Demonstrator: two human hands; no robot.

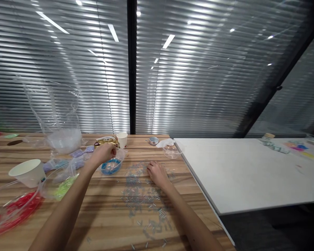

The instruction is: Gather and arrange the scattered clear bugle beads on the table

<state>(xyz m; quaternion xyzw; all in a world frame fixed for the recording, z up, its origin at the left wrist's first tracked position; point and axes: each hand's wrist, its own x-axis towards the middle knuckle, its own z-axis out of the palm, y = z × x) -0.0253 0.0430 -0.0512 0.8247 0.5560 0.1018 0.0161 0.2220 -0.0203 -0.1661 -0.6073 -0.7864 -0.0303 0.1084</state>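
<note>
My left hand [108, 152] is raised over a clear round bowl [122, 157] with a ring of blue pieces [111, 166] in it. Its fingers are pinched together, and whatever they hold is too small to make out. Lower on the wooden table, my right hand [157, 172] rests with bent fingers at the upper right edge of many small, thin, silvery-grey pieces [136, 190] scattered about. Its fingertips touch the tabletop among them; anything under them is hidden.
Bowls of red pieces [18, 209] and green pieces [66, 187], a large paper cup [28, 172], a smaller cup [122, 140] and a plastic bag [64, 139] stand left. A clear bowl [172, 152] and round tin [154, 141] are behind. A white table [246, 170] adjoins right.
</note>
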